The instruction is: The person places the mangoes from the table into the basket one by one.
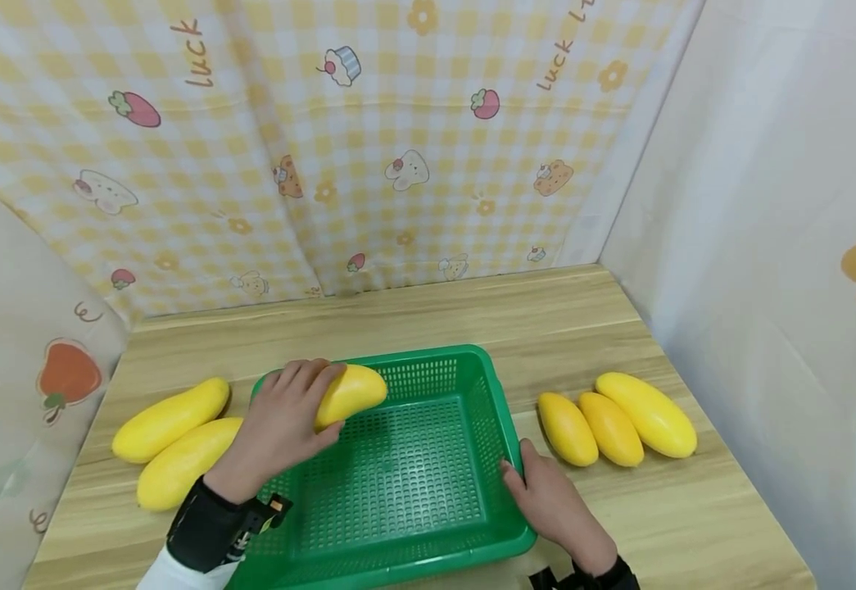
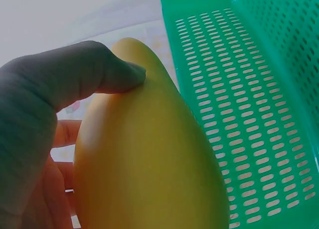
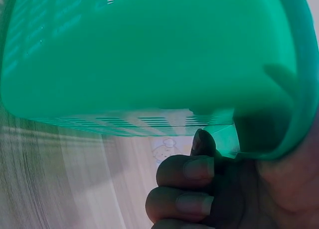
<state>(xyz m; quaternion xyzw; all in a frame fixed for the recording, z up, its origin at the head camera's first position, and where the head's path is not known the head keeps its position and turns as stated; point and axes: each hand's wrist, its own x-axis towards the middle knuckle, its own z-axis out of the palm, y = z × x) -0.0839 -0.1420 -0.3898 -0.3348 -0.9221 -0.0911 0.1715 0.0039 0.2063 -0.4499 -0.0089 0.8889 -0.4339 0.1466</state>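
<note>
My left hand (image 1: 280,422) grips a yellow mango (image 1: 357,389) above the far left part of a green plastic basket (image 1: 503,422). In the left wrist view the thumb lies across the mango (image 2: 154,154) near its narrow end, with the other fingers behind it. My right hand (image 1: 551,498) holds the basket's right rim, thumb on the inside. Curled fingers (image 3: 187,204) show under that rim in the right wrist view, beside the basket wall (image 3: 149,59). The slotted floor of the basket (image 1: 398,467) shows no fruit on it.
Two long yellow mangoes (image 1: 169,422) lie left of the basket, one partly behind my left wrist. To the right lie two smaller mangoes (image 1: 569,430) and a longer one (image 1: 649,414). A wooden table (image 1: 398,315) carries everything, with a checked cloth (image 1: 369,123) behind.
</note>
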